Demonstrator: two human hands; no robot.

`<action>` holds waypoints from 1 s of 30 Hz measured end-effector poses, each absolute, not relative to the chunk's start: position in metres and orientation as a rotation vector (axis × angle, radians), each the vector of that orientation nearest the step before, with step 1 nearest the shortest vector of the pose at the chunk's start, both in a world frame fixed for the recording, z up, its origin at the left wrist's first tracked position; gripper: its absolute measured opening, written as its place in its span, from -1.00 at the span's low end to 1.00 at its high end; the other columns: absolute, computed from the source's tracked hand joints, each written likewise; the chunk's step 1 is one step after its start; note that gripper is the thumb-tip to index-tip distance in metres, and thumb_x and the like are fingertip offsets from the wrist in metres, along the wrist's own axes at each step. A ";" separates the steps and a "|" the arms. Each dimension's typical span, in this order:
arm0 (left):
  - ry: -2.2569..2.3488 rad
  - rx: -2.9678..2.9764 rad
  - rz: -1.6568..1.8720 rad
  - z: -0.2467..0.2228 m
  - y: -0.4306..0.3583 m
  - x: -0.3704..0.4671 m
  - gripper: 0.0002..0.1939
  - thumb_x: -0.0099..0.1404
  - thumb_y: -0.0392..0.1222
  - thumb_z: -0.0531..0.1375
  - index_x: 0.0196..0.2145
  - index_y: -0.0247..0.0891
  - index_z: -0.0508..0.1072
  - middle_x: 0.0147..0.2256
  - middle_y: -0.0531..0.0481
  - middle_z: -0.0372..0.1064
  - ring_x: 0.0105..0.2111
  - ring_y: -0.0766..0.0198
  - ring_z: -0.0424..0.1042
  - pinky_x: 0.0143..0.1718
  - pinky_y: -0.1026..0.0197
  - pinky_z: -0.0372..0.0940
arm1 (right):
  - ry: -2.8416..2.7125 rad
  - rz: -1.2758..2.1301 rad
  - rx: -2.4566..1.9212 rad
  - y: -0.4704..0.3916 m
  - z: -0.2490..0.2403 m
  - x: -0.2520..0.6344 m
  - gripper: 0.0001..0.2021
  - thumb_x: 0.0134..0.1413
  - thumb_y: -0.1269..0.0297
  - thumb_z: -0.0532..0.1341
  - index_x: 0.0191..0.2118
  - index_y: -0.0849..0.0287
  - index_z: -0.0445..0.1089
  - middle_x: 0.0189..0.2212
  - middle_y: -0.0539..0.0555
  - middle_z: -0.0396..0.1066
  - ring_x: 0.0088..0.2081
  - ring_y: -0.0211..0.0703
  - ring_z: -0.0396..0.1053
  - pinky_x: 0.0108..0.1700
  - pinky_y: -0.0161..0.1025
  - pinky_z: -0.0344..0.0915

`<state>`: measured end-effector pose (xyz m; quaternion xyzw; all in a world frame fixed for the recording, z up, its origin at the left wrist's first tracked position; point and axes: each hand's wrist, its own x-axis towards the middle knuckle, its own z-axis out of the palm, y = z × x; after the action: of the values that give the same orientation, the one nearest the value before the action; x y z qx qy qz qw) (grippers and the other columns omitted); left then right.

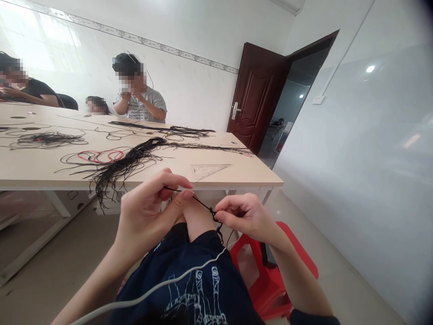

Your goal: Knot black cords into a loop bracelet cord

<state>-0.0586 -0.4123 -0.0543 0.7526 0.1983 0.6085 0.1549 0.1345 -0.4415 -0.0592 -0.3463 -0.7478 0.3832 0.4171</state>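
Note:
Between my hands, above my lap, a thin black cord (202,201) is stretched taut. My left hand (154,203) pinches one part of it between thumb and forefinger, in front of the table edge. My right hand (241,214) is closed on the cord by a small knotted part (213,213). Below that hand the cord hangs down in loops and knots toward my lap. On the table just beyond my left hand lies a thick bundle of black cords (130,158), its loose ends drooping over the front edge.
The pale wooden table (250,174) carries a clear set square (211,170), a red cord (101,156), and more black cords (49,139). A red stool (264,289) stands at my right. A white cable (152,289) crosses my lap. Several people sit across the table; a brown door (259,90) stands open.

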 end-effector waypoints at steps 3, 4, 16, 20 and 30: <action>0.627 2.158 1.759 -0.056 -0.406 -0.061 -0.83 0.17 -0.43 0.17 -0.33 -0.19 0.38 -0.45 0.09 0.25 -0.47 0.39 0.20 -0.52 0.28 0.10 | -1.887 0.959 -0.881 -0.442 -0.059 0.134 -0.87 0.06 0.28 0.18 -0.39 0.24 0.37 -0.67 -0.11 0.14 -0.64 -0.44 -0.02 -0.64 -0.43 -0.04; 0.670 2.157 1.755 -0.058 -0.404 -0.061 -0.85 0.17 -0.40 0.18 -0.33 -0.19 0.38 -0.45 0.09 0.26 -0.48 0.38 0.21 -0.51 0.28 0.11 | -1.888 0.959 -0.885 -0.442 -0.059 0.134 -0.87 0.06 0.28 0.18 -0.39 0.24 0.37 -0.67 -0.11 0.14 -0.64 -0.44 -0.01 -0.64 -0.43 -0.03; 0.929 2.106 1.885 -0.070 -0.393 -0.049 -0.85 0.12 -0.29 0.21 -0.30 -0.16 0.36 -0.37 0.04 0.25 -0.39 0.28 0.27 -0.37 0.22 0.20 | -1.879 0.954 -0.897 -0.439 -0.061 0.131 -0.86 0.06 0.28 0.16 -0.42 0.24 0.36 -0.65 -0.10 0.15 -0.63 -0.43 -0.01 -0.62 -0.43 -0.02; 1.055 2.251 2.116 -0.084 -0.416 -0.041 -0.80 0.02 -0.30 0.28 -0.36 -0.12 0.41 -0.03 -0.06 0.13 0.03 -0.02 0.16 0.02 -0.03 0.08 | -1.709 0.859 -0.896 -0.436 -0.065 0.128 -0.85 0.08 0.25 0.16 -0.43 0.21 0.34 -0.65 -0.11 0.13 -0.63 -0.42 -0.01 -0.62 -0.43 -0.02; 0.989 1.973 1.667 -0.099 -0.424 -0.021 -0.90 0.17 -0.16 0.19 -0.45 -0.19 0.46 0.03 -0.09 0.19 0.07 0.03 0.18 0.05 -0.11 0.12 | -1.656 0.673 -0.870 -0.428 -0.075 0.115 -0.89 0.06 0.26 0.16 -0.42 0.16 0.35 -0.47 -0.03 0.24 -0.47 -0.32 0.17 -0.42 -0.36 0.17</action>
<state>-0.0206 -0.4239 -0.0992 0.7007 0.3513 0.5921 0.1869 0.1150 -0.4276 -0.0751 -0.3670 -0.6983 0.2838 0.5452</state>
